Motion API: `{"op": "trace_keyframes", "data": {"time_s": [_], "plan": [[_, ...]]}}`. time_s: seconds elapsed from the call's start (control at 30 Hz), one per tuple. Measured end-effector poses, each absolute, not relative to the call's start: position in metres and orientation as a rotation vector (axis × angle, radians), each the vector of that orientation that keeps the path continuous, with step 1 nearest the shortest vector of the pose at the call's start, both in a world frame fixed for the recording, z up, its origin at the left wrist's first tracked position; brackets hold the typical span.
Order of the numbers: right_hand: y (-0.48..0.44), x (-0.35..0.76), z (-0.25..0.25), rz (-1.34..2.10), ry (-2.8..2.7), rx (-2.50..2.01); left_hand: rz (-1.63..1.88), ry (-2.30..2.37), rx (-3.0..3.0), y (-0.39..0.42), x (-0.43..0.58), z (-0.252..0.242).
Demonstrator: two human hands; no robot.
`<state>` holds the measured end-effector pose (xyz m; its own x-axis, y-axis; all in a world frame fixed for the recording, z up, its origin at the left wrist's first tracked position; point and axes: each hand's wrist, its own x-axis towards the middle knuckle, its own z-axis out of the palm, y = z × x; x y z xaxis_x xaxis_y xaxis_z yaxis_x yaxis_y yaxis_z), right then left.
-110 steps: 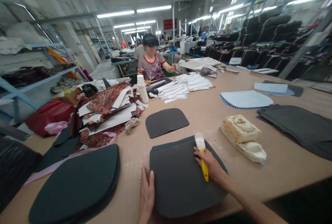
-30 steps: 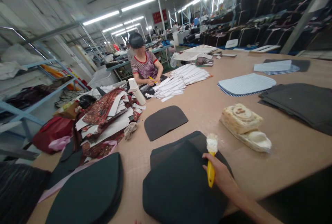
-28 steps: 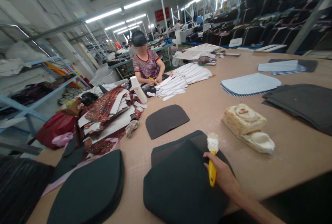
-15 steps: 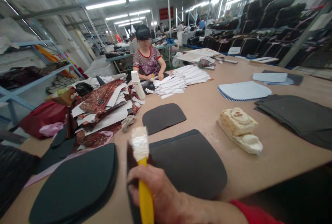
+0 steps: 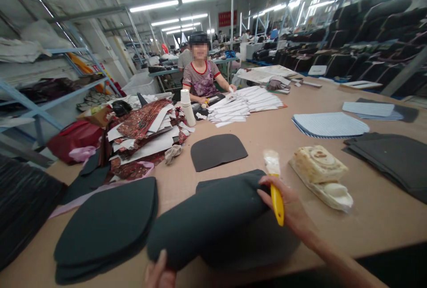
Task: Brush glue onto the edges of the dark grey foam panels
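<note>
My right hand [image 5: 286, 206] grips a yellow-handled brush [image 5: 275, 187] with white glue on its bristles, and its fingers also pinch the right end of a dark green fabric piece [image 5: 207, 217]. That piece hangs across a flat dark piece [image 5: 263, 243] lying on the table [image 5: 267, 146]. My left hand [image 5: 160, 272] shows only partly at the bottom edge, holding the left end of the lifted piece. A stack of the same dark pieces [image 5: 106, 228] lies to the left.
A glue-crusted block [image 5: 320, 177] sits right of the brush. A smaller dark piece [image 5: 218, 151] lies further back. Patterned scraps [image 5: 143, 132], white strips [image 5: 245, 103], striped pieces [image 5: 330, 124] and grey sheets [image 5: 393, 159] cover the table. A co-worker [image 5: 202, 77] sits at the far end.
Half a second ago my right hand with the brush was over the left stack. Now it is back right, and both hands carry a dark piece over the flat one.
</note>
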<state>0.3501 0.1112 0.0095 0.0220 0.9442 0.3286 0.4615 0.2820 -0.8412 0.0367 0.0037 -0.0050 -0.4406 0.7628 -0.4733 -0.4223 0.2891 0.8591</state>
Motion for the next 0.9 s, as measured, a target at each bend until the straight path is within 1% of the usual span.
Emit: {"op": "trace_keyframes", "data": {"time_s": [0.1, 0.17, 0.23, 0.33, 0.43, 0.53, 0.67, 0.77, 0.9], "plan": [[0.108, 0.384, -0.049, 0.624, -1.608, -1.488, 1.271, 1.506, 0.458, 0.025, 0.059, -0.017], [0.103, 0.393, -0.062, 0.628, -1.559, -1.536, 1.213, 1.514, 0.613, 0.034, 0.071, -0.016], [0.101, 0.396, -0.054, 0.619, -1.521, -1.523, 1.235, 1.521, 0.765, 0.039, 0.076, -0.005], [0.106, 0.399, -0.025, 0.545, -1.481, -1.477, 1.282, 1.57, 0.911, 0.042, 0.074, 0.018], [0.116, 0.406, -0.01, 0.47, -1.459, -1.484, 1.293, 1.664, 0.974, 0.045, 0.074, 0.022], [0.12, 0.411, -0.029, 0.543, -1.494, -1.548, 1.228, 1.751, 1.072, 0.048, 0.083, 0.001], [0.115, 0.413, -0.08, 0.606, -1.596, -1.625, 1.119, 1.795, 1.123, 0.042, 0.087, -0.035], [0.109, 0.415, -0.102, 0.473, -1.671, -1.635, 1.107, 1.894, 1.0, 0.032, 0.067, -0.053], [0.108, 0.422, -0.104, 0.112, -1.743, -1.701, 1.237, 2.019, 0.794, 0.022, 0.033, -0.066]]}}
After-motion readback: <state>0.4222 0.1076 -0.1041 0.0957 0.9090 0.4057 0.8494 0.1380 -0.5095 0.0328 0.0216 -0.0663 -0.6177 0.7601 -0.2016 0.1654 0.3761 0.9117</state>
